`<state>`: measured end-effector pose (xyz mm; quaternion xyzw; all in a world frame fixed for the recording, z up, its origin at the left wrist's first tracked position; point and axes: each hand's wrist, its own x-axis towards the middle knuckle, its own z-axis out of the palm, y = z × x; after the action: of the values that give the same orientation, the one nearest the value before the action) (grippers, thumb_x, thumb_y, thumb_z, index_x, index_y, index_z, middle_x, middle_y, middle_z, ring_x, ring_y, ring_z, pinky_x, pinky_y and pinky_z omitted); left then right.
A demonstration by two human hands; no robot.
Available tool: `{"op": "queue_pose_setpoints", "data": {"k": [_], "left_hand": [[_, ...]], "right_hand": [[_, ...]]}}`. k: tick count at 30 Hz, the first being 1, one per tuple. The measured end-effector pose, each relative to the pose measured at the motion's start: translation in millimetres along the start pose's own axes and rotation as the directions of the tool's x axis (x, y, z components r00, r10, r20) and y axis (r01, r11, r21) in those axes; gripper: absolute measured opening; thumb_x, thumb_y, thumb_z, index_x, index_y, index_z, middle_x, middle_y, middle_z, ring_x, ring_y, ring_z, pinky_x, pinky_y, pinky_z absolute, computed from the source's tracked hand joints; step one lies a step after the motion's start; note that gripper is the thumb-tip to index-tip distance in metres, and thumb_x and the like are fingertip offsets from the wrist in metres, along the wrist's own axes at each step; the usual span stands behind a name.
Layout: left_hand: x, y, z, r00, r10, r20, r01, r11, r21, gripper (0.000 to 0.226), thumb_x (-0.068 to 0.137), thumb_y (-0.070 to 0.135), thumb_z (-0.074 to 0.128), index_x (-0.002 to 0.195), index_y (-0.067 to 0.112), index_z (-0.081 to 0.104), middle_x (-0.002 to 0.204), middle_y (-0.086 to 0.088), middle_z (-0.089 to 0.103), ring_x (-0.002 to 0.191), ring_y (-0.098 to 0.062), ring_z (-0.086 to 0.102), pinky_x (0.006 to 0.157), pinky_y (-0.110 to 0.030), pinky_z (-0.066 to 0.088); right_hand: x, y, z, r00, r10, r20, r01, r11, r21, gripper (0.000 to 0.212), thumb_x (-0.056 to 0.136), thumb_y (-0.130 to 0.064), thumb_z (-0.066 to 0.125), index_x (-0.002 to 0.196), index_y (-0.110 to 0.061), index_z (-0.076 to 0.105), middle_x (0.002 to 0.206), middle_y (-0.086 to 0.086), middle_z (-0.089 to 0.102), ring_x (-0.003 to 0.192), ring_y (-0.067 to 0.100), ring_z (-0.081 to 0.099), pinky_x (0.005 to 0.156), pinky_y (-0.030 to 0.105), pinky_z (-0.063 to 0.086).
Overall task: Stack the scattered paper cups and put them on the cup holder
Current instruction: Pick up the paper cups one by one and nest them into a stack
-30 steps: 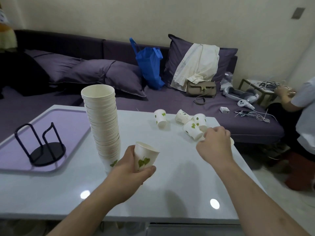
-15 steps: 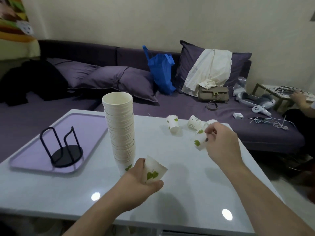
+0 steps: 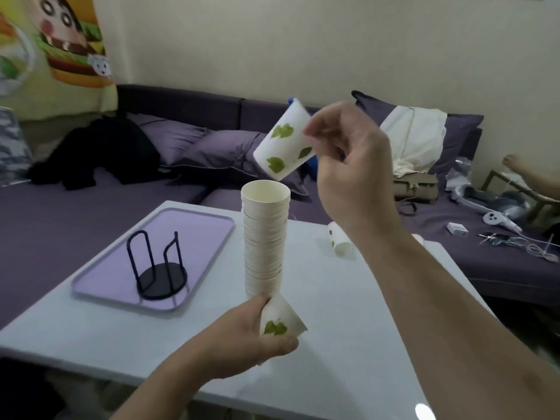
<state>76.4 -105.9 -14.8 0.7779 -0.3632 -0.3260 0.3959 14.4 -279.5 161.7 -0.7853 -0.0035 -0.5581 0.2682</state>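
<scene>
A tall stack of white paper cups [image 3: 264, 237] stands upright in the middle of the white table [image 3: 348, 344]. My right hand [image 3: 348, 165] holds a leaf-printed paper cup [image 3: 283, 140] tilted just above and right of the stack's open top. My left hand [image 3: 248, 338] grips another leaf-printed cup [image 3: 280, 321] in front of the stack's base. The black wire cup holder [image 3: 159, 268] stands empty on a purple tray [image 3: 194, 231] to the left. One loose cup [image 3: 339, 241] lies on its side behind my right forearm.
A purple sofa [image 3: 188, 189] with cushions, a tan bag [image 3: 415, 186], white cloth and cables runs behind the table. Another person's hand [image 3: 521, 168] shows at the far right. The rim of one more cup [image 3: 419, 238] peeks past my right forearm.
My right hand lifted a cup from the group at the table's far side and carried it up and left to above the stack. My left hand kept its cup near the stack's base.
</scene>
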Motion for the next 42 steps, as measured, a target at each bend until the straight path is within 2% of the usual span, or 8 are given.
{"op": "queue_pose_setpoints", "data": {"k": [4, 9, 17, 23, 29, 33, 36, 42], "left_hand": [[-4.5, -3.0, -9.3, 0.999, 0.035, 0.006, -0.035, 0.999, -0.038, 0.044, 0.076, 0.055, 0.085, 0.112, 0.039, 0.064, 0.1, 0.006, 0.074, 0.085, -0.013, 0.072, 0.08, -0.036, 0.067], [-8.0, -5.1, -15.3, 0.996, 0.085, 0.003, -0.085, 0.992, -0.092, 0.034, 0.079, 0.049, 0.084, 0.106, 0.037, 0.066, 0.095, 0.002, 0.075, 0.078, -0.011, 0.069, 0.077, -0.036, 0.063], [-10.9, -2.8, -20.8, 0.99, 0.107, -0.093, -0.12, 0.982, -0.143, 0.049, 0.076, 0.056, 0.084, 0.119, 0.042, 0.063, 0.1, 0.005, 0.075, 0.092, -0.024, 0.075, 0.081, -0.045, 0.067], [-16.6, 8.6, -24.6, 0.966, 0.192, -0.175, -0.231, 0.944, -0.238, 0.039, 0.083, 0.048, 0.083, 0.118, 0.039, 0.066, 0.097, 0.0, 0.076, 0.089, -0.027, 0.076, 0.073, -0.04, 0.063], [-23.5, 34.2, -21.7, 0.896, 0.295, -0.333, -0.394, 0.873, -0.286, 0.043, 0.087, 0.055, 0.081, 0.124, 0.049, 0.061, 0.099, 0.001, 0.075, 0.083, -0.019, 0.075, 0.067, -0.028, 0.059], [-24.8, 53.0, -15.3, 0.858, 0.352, -0.375, -0.472, 0.828, -0.303, 0.053, 0.085, 0.047, 0.076, 0.134, 0.043, 0.056, 0.11, 0.011, 0.075, 0.097, -0.008, 0.074, 0.074, -0.022, 0.061], [-23.3, 55.9, -13.8, 0.854, 0.35, -0.385, -0.475, 0.827, -0.303, 0.057, 0.086, 0.039, 0.087, 0.134, 0.041, 0.055, 0.117, 0.009, 0.074, 0.103, -0.014, 0.075, 0.085, -0.035, 0.065], [-10.8, 46.7, -18.9, 0.685, 0.217, -0.695, -0.388, 0.916, -0.097, 0.065, 0.078, 0.038, 0.092, 0.129, 0.036, 0.051, 0.112, 0.011, 0.06, 0.091, -0.004, 0.06, 0.075, -0.019, 0.049]], "right_hand": [[-8.3, -4.7, 20.8, 0.978, -0.104, 0.183, 0.127, 0.985, -0.118, 0.024, 0.097, 0.006, 0.057, 0.116, -0.005, 0.067, 0.097, -0.005, 0.072, 0.089, 0.009, 0.066, 0.084, 0.014, 0.048], [-19.0, -0.4, 31.4, 0.93, -0.19, 0.313, 0.269, 0.935, -0.231, 0.033, 0.095, -0.008, 0.055, 0.121, -0.01, 0.075, 0.109, -0.001, 0.078, 0.099, 0.018, 0.071, 0.098, 0.038, 0.051], [-45.1, 10.9, 37.2, 0.922, -0.115, 0.371, 0.202, 0.957, -0.207, 0.044, 0.087, 0.002, 0.056, 0.123, -0.014, 0.076, 0.119, -0.006, 0.078, 0.103, 0.017, 0.07, 0.104, 0.044, 0.049], [-50.5, 5.7, 26.4, 0.948, -0.02, 0.319, 0.09, 0.974, -0.207, 0.04, 0.096, -0.018, 0.056, 0.133, -0.015, 0.069, 0.133, -0.002, 0.063, 0.128, 0.016, 0.054, 0.107, 0.037, 0.048], [-92.1, -10.2, 1.5, 0.923, 0.231, 0.309, -0.185, 0.968, -0.17, 0.036, 0.094, -0.053, 0.062, 0.122, -0.031, 0.059, 0.12, -0.013, 0.057, 0.112, 0.007, 0.057, 0.085, 0.011, 0.042], [-110.2, -12.4, -2.5, 0.819, 0.356, 0.451, -0.417, 0.908, 0.04, 0.04, 0.089, -0.05, 0.073, 0.124, -0.034, 0.06, 0.118, -0.014, 0.072, 0.109, 0.013, 0.068, 0.09, 0.032, 0.057], [-101.9, -12.7, -9.0, 0.865, 0.373, 0.336, -0.439, 0.887, 0.143, 0.036, 0.089, -0.042, 0.076, 0.121, -0.03, 0.063, 0.112, -0.007, 0.075, 0.103, 0.018, 0.073, 0.088, 0.043, 0.061], [-43.4, -13.3, -16.9, 0.926, 0.375, 0.039, -0.374, 0.9, 0.226, 0.043, 0.096, -0.039, 0.072, 0.133, -0.022, 0.06, 0.115, -0.008, 0.072, 0.104, 0.011, 0.072, 0.084, 0.027, 0.058]]}}
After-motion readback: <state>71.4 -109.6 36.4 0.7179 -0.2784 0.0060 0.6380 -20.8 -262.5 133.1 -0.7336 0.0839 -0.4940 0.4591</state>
